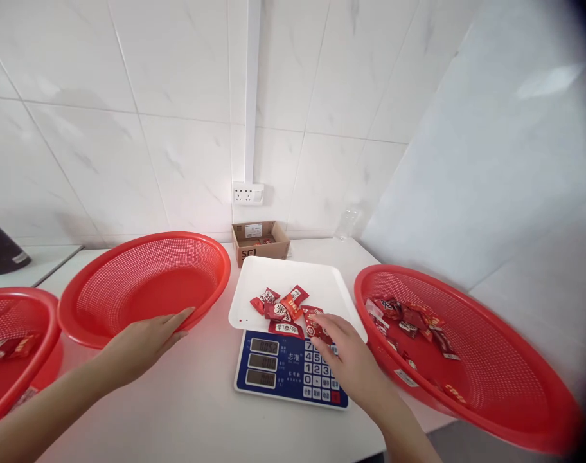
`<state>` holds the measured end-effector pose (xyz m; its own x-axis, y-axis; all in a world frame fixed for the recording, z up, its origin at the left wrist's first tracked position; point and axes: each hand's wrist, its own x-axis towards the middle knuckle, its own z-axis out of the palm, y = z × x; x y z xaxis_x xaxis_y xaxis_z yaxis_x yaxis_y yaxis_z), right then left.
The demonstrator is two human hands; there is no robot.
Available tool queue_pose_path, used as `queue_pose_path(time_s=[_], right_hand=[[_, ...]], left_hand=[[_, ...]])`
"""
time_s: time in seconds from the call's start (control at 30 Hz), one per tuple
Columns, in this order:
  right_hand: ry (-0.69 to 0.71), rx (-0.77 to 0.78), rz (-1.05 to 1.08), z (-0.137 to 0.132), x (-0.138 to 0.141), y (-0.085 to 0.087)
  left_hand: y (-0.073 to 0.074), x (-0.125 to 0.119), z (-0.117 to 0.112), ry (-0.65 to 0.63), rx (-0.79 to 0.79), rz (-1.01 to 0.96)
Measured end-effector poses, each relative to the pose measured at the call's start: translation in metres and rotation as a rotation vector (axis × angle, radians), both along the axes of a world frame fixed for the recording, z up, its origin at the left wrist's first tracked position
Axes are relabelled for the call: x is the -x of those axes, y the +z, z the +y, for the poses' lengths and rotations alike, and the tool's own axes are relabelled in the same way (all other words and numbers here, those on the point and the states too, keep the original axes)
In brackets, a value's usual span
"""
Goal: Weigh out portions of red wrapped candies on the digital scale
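Observation:
A digital scale with a blue keypad panel carries a white weighing tray. Several red snack packets lie on the tray's near part. My right hand reaches over the keypad and pinches one red packet at the tray's near edge. My left hand rests flat, fingers stretched out, on the near rim of an empty red mesh basket to the left of the scale.
At the right stands a large red basket holding several red packets. Another red basket with packets sits at the far left. A small cardboard box stands by the tiled wall under a socket.

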<state>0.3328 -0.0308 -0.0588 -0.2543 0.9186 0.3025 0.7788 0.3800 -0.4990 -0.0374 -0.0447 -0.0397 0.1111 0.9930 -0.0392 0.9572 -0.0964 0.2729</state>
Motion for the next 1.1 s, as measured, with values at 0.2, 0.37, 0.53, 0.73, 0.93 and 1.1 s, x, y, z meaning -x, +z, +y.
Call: queue_pose_path(time_s=[0.2, 0.37, 0.53, 0.73, 0.93, 1.1], right_hand=[[0.073, 0.031, -0.107, 0.004, 0.014, -0.002], [0.085, 0.062, -0.072, 0.009, 0.025, 0.002], [0.090, 0.030, -0.024, 0.012, 0.028, 0.007], [0.052, 0.021, 0.025, 0.009, 0.021, 0.007], [0.030, 0.028, 0.064, 0.010, 0.018, 0.004], [0.026, 0.032, 0.083, 0.010, 0.017, 0.004]], left_hand=[[0.009, -0.019, 0.010, -0.059, -0.022, 0.010], [0.015, -0.074, 0.027, -0.236, -0.106, -0.093], [0.012, -0.124, 0.063, -0.275, -0.113, -0.102], [-0.002, -0.144, 0.084, -0.258, -0.142, -0.126], [0.008, -0.142, 0.077, -0.166, -0.211, -0.248], [0.033, -0.092, 0.072, 0.052, -0.328, -0.236]])
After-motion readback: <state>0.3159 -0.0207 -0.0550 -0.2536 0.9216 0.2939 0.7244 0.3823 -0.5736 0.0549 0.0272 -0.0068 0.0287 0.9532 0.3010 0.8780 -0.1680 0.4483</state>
